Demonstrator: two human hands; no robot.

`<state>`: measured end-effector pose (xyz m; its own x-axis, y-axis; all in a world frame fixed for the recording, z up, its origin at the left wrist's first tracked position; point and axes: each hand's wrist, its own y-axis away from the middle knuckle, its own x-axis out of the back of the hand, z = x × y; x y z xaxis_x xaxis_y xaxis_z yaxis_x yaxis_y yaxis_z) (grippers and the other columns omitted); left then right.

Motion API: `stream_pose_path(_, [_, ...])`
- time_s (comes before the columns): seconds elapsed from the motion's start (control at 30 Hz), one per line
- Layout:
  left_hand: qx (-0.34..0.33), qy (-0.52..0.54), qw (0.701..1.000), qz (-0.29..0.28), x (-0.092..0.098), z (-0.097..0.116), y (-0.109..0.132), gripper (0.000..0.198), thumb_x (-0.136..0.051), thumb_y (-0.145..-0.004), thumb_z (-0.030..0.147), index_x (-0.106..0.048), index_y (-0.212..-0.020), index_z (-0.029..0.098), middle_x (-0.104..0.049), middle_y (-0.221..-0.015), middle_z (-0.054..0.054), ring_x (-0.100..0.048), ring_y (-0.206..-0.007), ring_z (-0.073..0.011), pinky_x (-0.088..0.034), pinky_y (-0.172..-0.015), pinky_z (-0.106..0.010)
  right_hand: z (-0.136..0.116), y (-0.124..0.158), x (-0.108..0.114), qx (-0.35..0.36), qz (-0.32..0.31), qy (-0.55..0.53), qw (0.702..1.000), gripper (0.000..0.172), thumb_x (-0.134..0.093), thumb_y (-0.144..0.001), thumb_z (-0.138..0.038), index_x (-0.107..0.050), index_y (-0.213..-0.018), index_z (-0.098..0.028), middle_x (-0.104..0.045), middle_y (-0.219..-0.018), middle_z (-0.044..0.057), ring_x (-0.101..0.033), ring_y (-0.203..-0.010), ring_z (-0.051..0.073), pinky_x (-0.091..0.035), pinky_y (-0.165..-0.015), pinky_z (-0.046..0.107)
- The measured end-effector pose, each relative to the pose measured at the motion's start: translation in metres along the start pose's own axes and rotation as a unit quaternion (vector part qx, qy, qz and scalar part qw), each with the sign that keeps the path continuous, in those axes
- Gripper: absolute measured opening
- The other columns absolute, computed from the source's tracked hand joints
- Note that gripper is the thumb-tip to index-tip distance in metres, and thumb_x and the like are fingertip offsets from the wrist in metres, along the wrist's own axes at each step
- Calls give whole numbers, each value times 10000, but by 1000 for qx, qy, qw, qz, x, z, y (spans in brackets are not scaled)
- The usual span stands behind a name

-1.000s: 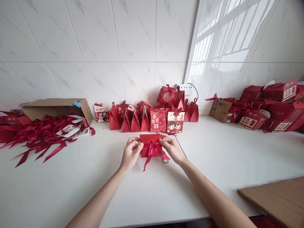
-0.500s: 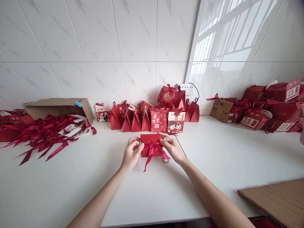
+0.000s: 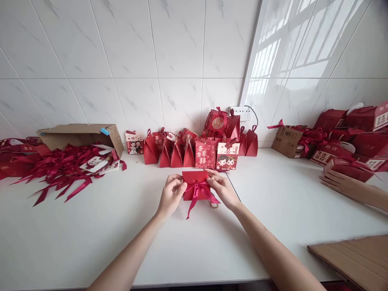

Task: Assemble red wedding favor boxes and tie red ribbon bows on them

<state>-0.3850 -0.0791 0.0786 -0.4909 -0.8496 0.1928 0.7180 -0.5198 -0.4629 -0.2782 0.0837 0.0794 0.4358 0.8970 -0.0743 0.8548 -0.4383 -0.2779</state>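
Wholly red box, magenta bow

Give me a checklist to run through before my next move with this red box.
1. Left hand on the red box: ok, at its left edge.
2. Right hand on it: ok, at the opposite edge.
3. Flap folded down: ok.
4. Ribbon tied: ok, knotted in front.
5. Ribbon tails level: not ok, the left one hangs lower.
6. Box filled: cannot tell, its inside is hidden.
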Motion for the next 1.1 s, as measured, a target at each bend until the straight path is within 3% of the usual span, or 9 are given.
stream_pose_path(1.1, [-3,25,1000,-3,0,5,2,358,-582,-762,419,-460,-528,177,-527,-936,-63,-602,-798,-168,-509,-575,-242,4,0,1,-8,4,-8,1000,469,-698,-678,-595,-518,-517,-194,-484,-1338,95,-421,-1268,313,-350,-1000,393])
